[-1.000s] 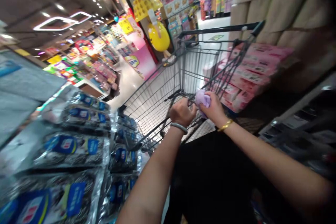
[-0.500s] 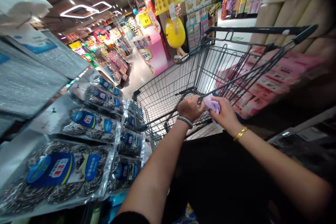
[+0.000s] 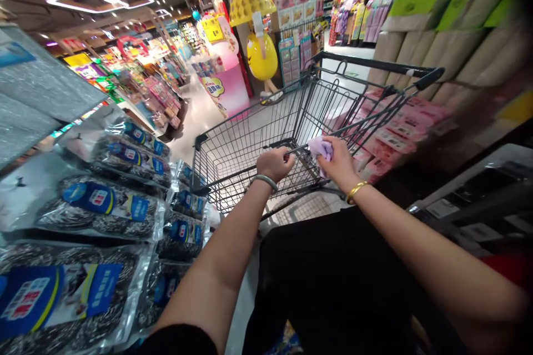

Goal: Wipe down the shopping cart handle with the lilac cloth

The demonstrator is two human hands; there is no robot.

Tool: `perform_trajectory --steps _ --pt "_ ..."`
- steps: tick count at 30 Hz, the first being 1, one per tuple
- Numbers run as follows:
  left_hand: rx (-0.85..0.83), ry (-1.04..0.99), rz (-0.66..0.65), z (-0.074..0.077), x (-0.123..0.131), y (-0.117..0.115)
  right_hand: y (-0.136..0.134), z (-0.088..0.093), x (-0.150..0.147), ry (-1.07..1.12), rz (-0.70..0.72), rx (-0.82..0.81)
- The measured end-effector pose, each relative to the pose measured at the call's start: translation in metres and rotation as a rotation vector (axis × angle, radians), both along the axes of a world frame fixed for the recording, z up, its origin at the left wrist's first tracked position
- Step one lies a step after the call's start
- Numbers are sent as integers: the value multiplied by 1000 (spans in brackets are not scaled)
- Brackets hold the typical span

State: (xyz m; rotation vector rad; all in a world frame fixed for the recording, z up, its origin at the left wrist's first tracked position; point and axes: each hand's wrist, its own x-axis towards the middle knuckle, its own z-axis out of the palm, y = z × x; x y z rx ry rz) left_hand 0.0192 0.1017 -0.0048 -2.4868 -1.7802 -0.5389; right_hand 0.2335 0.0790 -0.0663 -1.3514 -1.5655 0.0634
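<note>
A dark wire shopping cart stands in front of me, its basket empty where I can see into it. My left hand, a grey bracelet on its wrist, is closed around the cart's near top rail. To its right, my right hand, with a gold bracelet, pinches a crumpled light-purple cloth. The cloth lies against the same rail and partly covers it. Some of the cloth is hidden behind the fingers.
Packs of dark wire scourers hang close on the left. Pink packages and wrapped paper bundles are stacked right of the cart. Beyond it stand a yellow balloon figure and a pink display stand. An aisle floor runs back at left.
The cart and both hands sit further left in view, and the cart's angle has changed a little. The gap between my hands has widened slightly. The cloth is still in my right hand.
</note>
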Motion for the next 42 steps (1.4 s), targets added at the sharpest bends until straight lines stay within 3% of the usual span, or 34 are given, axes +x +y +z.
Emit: perform_trajectory --steps 4,11,15,17,19,21,24,27,31,33,37,42 --pt "-10 24 -7 -1 -9 17 4 -8 -8 -30 115 -93" --pt "-4 46 42 -4 -31 44 15 -1 12 -58 -14 63" --pt "-35 46 89 1 -42 52 13 -9 18 -197 121 -57" --pt "-8 44 118 5 -36 50 10 -11 18 -233 140 -53" --pt "52 15 116 8 -16 46 9 -12 18 -212 62 8" --pt "115 -73 14 9 14 41 10 -12 17 -197 -6 44" --pt "50 -160 -196 7 64 35 11 -15 17 -305 76 -14" --pt "-24 -208 -214 1 91 35 8 -19 25 -358 113 -22" --pt "-48 -269 -191 -4 88 38 2 -19 39 -245 -81 66" --pt "-51 -288 -167 -3 82 37 -1 -18 42 -271 -79 54" --pt "-86 -294 -126 1 72 31 -12 -13 44 -395 62 13" --pt "-100 -298 -102 7 58 25 -30 -3 47 -309 -101 109"
